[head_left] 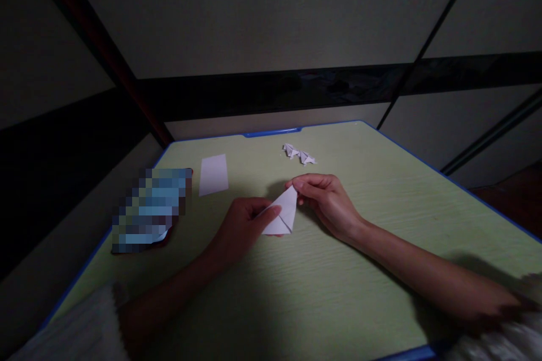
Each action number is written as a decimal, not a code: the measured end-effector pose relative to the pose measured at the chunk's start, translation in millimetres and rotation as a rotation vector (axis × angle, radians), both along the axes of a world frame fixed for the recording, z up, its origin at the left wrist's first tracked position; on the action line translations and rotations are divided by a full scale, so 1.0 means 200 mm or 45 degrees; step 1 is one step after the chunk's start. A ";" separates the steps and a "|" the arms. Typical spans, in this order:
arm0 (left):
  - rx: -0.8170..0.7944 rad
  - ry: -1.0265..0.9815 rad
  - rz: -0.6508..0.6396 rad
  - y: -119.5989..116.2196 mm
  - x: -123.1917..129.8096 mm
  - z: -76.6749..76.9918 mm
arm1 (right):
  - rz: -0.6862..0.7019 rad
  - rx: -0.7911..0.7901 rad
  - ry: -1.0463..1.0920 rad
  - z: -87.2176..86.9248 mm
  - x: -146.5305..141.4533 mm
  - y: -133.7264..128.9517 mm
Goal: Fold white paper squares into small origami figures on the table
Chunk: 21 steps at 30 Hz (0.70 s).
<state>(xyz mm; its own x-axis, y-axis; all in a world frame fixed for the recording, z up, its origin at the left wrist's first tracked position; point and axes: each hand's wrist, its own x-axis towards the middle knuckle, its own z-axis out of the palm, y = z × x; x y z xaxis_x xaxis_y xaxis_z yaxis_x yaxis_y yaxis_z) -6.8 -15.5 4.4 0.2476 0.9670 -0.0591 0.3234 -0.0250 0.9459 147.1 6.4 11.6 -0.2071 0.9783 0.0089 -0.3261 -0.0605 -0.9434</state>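
While two hands work over one tabletop [359,271], I count one folded paper [287,215] between them, white and pointed at its upper end. The left hand [249,225] holds it from the lower left: one thumb lies on the upper face, and some fingers show below the bottom edge. The right hand [324,197] is closed narrowly, and it pinches the top corner between thumb and finger. On the paper I can see one slanting line near its lower right part, where one layer lies over another.

Behind the hands, near the far edge, stand two small paper figures [290,150], both white and folded with many points. They are just beside each other; whether they touch, I cannot say surely. To the left of them lies one flat sheet [214,175], which is plain and four-sided. Further left, near the tabletop's side, there is one flat object [148,214] with a dark reddish edge; its face is blurred, so I cannot tell what it shows. Two pale sleeves [80,327] come in from the lower corners. One blue border [466,186] runs around the pale green tabletop.
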 end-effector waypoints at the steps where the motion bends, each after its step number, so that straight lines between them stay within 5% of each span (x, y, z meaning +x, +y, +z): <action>1: -0.003 -0.002 -0.004 0.00 0.00 0.00 | 0.009 0.000 0.012 0.00 0.00 0.00; 21: 0.022 0.019 0.047 0.00 -0.01 0.00 | 0.063 -0.008 -0.115 -0.02 -0.02 -0.01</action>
